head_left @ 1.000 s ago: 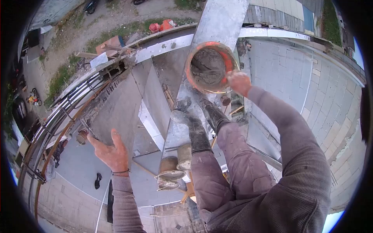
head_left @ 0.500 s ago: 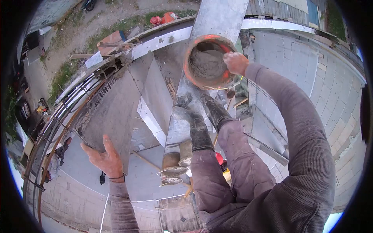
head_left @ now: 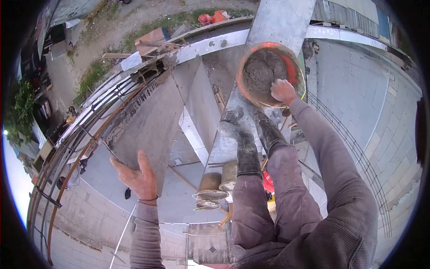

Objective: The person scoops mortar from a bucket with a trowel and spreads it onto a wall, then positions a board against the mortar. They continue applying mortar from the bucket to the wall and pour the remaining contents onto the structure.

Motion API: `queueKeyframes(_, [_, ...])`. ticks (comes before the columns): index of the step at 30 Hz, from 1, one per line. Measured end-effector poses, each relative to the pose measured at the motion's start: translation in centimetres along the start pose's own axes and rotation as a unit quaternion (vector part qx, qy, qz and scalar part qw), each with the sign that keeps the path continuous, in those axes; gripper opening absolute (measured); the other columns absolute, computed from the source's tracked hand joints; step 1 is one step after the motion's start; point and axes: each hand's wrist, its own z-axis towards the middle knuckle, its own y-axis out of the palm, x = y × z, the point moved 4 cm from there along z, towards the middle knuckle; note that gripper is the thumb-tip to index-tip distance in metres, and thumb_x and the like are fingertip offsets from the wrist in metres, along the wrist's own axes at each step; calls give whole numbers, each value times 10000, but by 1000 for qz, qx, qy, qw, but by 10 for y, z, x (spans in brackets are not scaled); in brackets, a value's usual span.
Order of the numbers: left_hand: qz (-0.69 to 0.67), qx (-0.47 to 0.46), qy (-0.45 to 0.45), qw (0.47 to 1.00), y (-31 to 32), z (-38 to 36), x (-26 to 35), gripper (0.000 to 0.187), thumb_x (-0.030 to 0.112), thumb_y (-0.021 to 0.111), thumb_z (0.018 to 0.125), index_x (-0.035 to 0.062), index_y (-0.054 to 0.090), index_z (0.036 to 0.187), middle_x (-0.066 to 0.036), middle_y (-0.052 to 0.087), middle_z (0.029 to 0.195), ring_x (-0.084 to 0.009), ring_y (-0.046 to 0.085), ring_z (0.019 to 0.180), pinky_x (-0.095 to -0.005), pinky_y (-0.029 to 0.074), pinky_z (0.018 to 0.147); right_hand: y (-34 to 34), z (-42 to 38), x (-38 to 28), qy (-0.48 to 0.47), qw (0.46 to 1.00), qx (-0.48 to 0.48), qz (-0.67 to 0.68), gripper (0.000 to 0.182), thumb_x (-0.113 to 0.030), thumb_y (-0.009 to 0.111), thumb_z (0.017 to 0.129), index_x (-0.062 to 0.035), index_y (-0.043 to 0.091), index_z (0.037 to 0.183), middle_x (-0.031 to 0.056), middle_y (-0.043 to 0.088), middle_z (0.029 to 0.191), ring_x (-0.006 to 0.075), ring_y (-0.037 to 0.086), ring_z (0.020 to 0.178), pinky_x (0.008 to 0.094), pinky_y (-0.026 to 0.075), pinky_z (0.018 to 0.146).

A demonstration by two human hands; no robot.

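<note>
My left hand (head_left: 138, 177) hangs with thumb and fingers spread, over a grey panel (head_left: 145, 123); I can't tell if they touch. My right hand (head_left: 283, 91), nearer the bucket (head_left: 293, 67), curls at its near-right rim, any handle hidden. Bucket and mortar (head_left: 261, 74) lie ahead and slightly left of that fist, above the plank (head_left: 280, 20), whose long axis runs away from me.

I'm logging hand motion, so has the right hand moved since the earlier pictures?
Yes. Judged against the fixed plank, the right hand has shifted left in the view, inward from the plank's right edge.
</note>
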Motion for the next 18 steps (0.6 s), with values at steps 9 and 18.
queueKeyframes(9, [30, 7, 5, 1000, -3, -1, -2, 709, 183, 679, 943, -169, 316, 1441, -307, 570, 1285, -370, 585, 1166, -451, 453, 1017, -42, -30, -4, -12, 995, 17, 102, 217, -298, 552, 915, -154, 708, 960, 70, 667, 947, 293, 673, 899, 465, 539, 722])
queueKeyframes(18, [-19, 28, -24, 999, -4, 0, -3, 698, 172, 699, 923, -174, 335, 1408, -311, 621, 1196, -367, 637, 1080, -438, 493, 952, -57, -77, -4, 157, 899, 138, 385, 368, -385, 778, 842, -51, 625, 873, 172, 633, 730, 373, 653, 729, 488, 481, 628])
